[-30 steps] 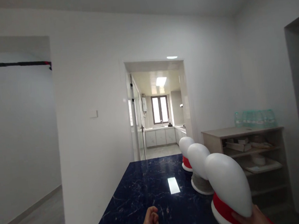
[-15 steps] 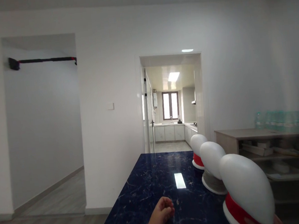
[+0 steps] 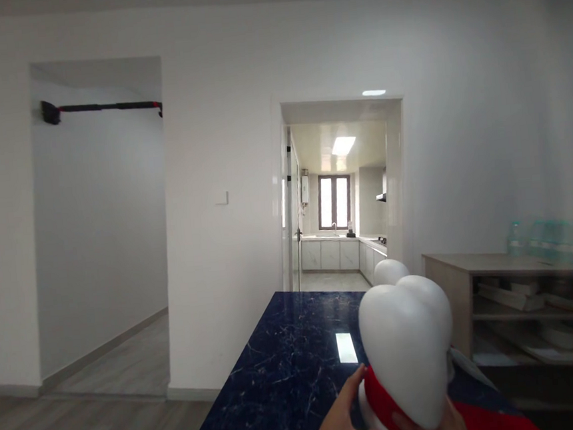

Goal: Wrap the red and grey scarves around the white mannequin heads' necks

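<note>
A white egg-shaped foam head with a red band round its base rises at the lower right, close to the camera. My right hand grips it from below at the red band. My left hand reaches in from the bottom edge, fingers together against the left side of the base. Two more white heads stand behind it on the dark blue marble-patterned table, mostly hidden by the near one.
A wooden shelf unit with stacked items and greenish water bottles on top stands at the right wall. A doorway straight ahead opens to a kitchen. Another opening with a black bar is at the left.
The nearest head has shifted left toward the middle and covers the others. My left hand moved from the tabletop to its base. The view has panned left.
</note>
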Available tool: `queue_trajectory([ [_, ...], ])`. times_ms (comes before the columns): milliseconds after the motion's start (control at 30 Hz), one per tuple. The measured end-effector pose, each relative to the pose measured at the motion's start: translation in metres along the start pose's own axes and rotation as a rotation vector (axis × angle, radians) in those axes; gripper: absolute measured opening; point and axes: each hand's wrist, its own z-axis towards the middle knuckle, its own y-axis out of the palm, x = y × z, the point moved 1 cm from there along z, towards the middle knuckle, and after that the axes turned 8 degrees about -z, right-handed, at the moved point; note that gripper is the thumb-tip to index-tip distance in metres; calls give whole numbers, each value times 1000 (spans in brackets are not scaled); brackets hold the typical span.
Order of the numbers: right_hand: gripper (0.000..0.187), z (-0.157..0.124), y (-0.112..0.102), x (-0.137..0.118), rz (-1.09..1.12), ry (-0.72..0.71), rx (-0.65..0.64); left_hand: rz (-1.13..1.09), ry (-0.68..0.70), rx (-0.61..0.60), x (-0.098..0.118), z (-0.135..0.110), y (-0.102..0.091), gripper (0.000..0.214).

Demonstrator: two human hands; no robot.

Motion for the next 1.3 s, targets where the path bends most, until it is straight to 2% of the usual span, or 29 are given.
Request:
queue_trajectory([
  [67, 79, 15, 20, -30, 45, -34, -45, -42, 60, 63, 4, 20, 0, 104],
  [133, 73, 33, 39, -59, 75, -35, -88, -56, 104, 151, 2, 43, -10, 104],
  [233, 64, 60, 66, -93, 165, -49, -164, -21, 140, 283, -8, 73, -42, 99],
  [300, 67, 75, 84, -107, 262, -117, -223, 3, 161, 386, -15, 86, -66, 93],
  [433, 76, 84, 125, -110, 436, -262, -344, 86, 213, 543, -26, 94, -101, 87],
  [567, 85, 75, 151, -95, 516, -276, -424, 116, 213, 630, -36, 91, -108, 89],
  [667, 85, 73, 151, -88, 519, -277, -442, 117, 224, 666, -42, 93, -105, 86],
  [733, 79, 76, 148, -87, 497, -266, -433, 129, 239, 684, -44, 96, -102, 86],
  [967, 37, 80, 141, -91, 330, -156, -459, 158, 201, 684, -42, 99, -95, 82],
  [1100, 31, 79, 133, -98, 337, -221, -534, 161, 217, 735, -43, 97, -96, 87],
  [1200, 15, 80, 121, -103, 398, -256, -576, 184, 191, 714, -44, 97, -97, 89],
  [1300, 14, 81, 110, -107, 424, -271, -580, 197, 168, 690, -43, 95, -98, 88],
])
